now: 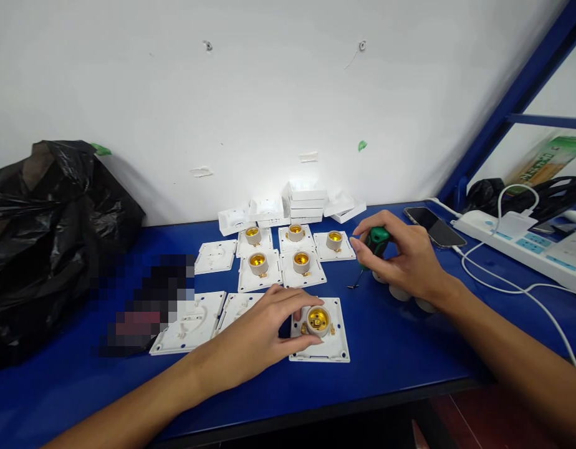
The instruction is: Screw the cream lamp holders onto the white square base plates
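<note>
My left hand [281, 318] grips a round lamp socket [318, 320] between thumb and fingers. The socket has a pale rim and a brass-coloured inside, and sits on a square white plate [337, 346] near the table's front. In my right hand [403, 252] is a screwdriver with a green and black handle [376, 240]. Its shaft points down to the left, with a small dark screw [353, 286] at the tip, just above or on the table. Several round pale parts [399, 292] lie under my right hand, partly hidden.
Behind are several plates with sockets [302, 262], bare plates [187, 321] and stacked white covers [307, 196] against the wall. A black plastic bag [58, 249] fills the left of the blue table [386, 355]. A phone [435, 226], cables and a power strip [526, 240] lie right.
</note>
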### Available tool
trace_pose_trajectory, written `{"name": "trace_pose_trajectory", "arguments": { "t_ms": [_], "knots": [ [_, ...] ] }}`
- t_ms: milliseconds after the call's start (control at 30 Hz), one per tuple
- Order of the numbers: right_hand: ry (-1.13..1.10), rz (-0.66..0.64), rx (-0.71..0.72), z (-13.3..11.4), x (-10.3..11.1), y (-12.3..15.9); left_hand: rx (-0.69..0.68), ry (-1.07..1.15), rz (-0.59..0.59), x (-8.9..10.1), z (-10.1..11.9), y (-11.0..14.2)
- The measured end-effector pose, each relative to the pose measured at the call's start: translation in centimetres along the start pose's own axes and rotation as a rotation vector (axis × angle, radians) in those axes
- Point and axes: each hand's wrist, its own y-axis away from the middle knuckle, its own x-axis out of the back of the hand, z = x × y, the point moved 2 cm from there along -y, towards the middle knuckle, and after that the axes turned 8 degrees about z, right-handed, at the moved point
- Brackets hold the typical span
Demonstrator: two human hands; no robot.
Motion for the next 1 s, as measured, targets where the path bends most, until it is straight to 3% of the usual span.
{"name": "trace_pose_trajectory", "arguments": {
  "t_ms": [233, 433, 567, 667, 1000],
  "knots": [
    [-0.014, 0.055, -0.012, 0.2, 0.0, 0.1, -0.03, -0.009, 0.003, -0.2, -0.1, 0.1],
    [-0.202, 0.375, -0.081, -0.1, 0.2, 0.1, 0.085, 0.105, 0.037, 0.3, 0.8, -0.1],
    [-0.352, 0.52, -0.139, -0.9, 0.1, -0.1, 0.093, 0.209, 0.178, 0.4, 1.2, -0.5],
    [-0.415, 0.556, -0.162, -1.3, -0.3, 0.1, 0.081, 0.28, 0.234, 0.3, 1.3, -0.7],
    [-0.521, 0.535, -0.174, -2.2, -0.8, 0.6, 0.08, 0.4, 0.253, 0.0, 1.7, -0.7]
  ]
}}
